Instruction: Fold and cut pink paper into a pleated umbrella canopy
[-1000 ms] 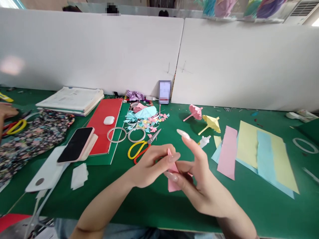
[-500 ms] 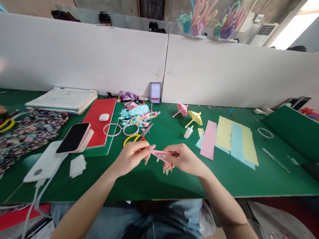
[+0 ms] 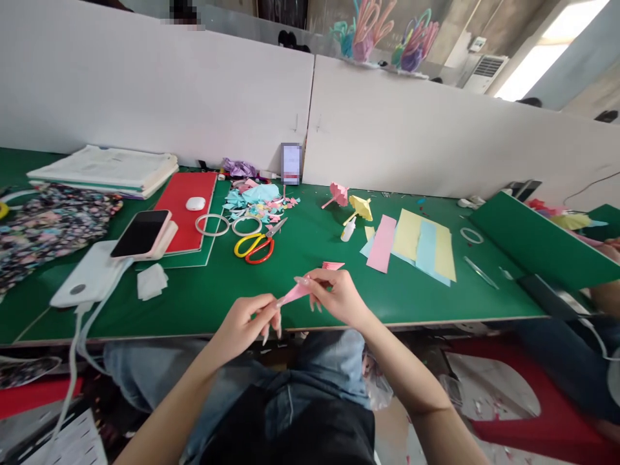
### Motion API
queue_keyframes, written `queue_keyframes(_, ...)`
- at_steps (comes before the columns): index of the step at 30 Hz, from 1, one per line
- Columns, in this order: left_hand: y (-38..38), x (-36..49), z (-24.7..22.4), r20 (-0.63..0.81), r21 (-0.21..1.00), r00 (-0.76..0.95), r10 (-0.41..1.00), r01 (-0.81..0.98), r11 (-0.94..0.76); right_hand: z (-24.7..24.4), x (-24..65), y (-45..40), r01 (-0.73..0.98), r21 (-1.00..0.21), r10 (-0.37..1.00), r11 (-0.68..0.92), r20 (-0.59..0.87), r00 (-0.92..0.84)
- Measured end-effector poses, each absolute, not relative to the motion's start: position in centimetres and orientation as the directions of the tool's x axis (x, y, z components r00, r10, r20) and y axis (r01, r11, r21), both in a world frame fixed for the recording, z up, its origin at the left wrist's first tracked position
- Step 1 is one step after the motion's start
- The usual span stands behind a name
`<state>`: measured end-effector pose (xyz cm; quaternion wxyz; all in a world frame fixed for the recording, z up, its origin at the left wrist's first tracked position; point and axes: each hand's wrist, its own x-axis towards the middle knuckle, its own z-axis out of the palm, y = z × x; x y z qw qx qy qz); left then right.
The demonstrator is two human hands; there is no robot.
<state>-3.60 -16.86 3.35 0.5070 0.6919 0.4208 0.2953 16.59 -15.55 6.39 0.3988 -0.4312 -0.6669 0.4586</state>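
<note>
A narrow folded strip of pink paper point(image 3: 294, 294) is stretched between both hands, close to the table's front edge. My left hand point(image 3: 247, 326) pinches its lower left end, while my right hand point(image 3: 338, 296) closes on the upper right end. Another bit of pink paper point(image 3: 333, 265) shows just behind my right hand; whether it joins the strip I cannot tell. Scissors point(image 3: 256, 247) with yellow and red handles lie partly open behind my left hand. Farther back are a pink paper umbrella point(image 3: 338, 194), a yellow paper umbrella point(image 3: 361, 208) and a small white bottle point(image 3: 347, 230).
Coloured paper sheets point(image 3: 426, 245) lie to the right. Paper scraps point(image 3: 256, 200), tape rings point(image 3: 212, 225), a red folder point(image 3: 194, 226) and a phone point(image 3: 143, 234) are on the left. A lit phone point(image 3: 291, 163) leans on the white partition point(image 3: 194, 103). Part of another person point(image 3: 610, 248) shows at far right.
The view has tilted down and turned right. Both hands are lower, nearer the table edge, with the pink strip now slanting down to the left. A pink paper piece has come into sight behind my right hand.
</note>
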Motion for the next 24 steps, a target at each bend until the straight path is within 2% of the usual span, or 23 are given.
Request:
queue_keyframes(4, -18.7, -3.1, 1.0, -0.05, 0.957, 0.43, 0.902, 0.28, -0.08, 4.3, 16.7, -16.9, 0.136, -0.99, 0.944, 0.036, -0.011, -0.329)
queue_keyframes(7, -19.6, -2.0, -0.9, -0.118, 0.964, 0.462, 0.879, 0.266, -0.01, 1.7, 17.1, -17.8, 0.075, -0.992, 0.965, -0.105, -0.12, -0.235)
queue_keyframes(10, -19.1, -1.1, -1.9, -0.155, 0.97, 0.468, 0.87, 0.241, 0.043, -0.3, 17.8, -18.3, 0.041, -0.988, 0.975, -0.15, -0.154, -0.158)
queue_keyframes(14, -15.8, 0.6, -1.4, -0.151, 0.974, 0.359, 0.921, 0.216, 0.075, -1.6, 18.4, -18.8, -0.019, -0.976, 0.974, -0.215, -0.213, -0.071)
queue_keyframes(18, -12.9, 3.9, -0.8, -0.128, 0.988, 0.308, 0.943, 0.123, 0.094, -2.2, 17.7, -18.7, -0.101, -0.973, 0.967, -0.209, -0.221, 0.127)
queue_keyframes(20, -12.3, 5.4, -1.0, -0.094, 0.994, 0.351, 0.932, 0.087, 0.067, -2.3, 17.3, -18.2, -0.125, -0.977, 0.953, -0.172, -0.198, 0.231)
queue_keyframes(24, -10.7, 5.9, -1.0, -0.112, 0.993, 0.341, 0.934, -0.002, 0.119, -1.7, 18.7, -16.9, -0.059, -0.988, 0.976, -0.142, -0.15, 0.16)
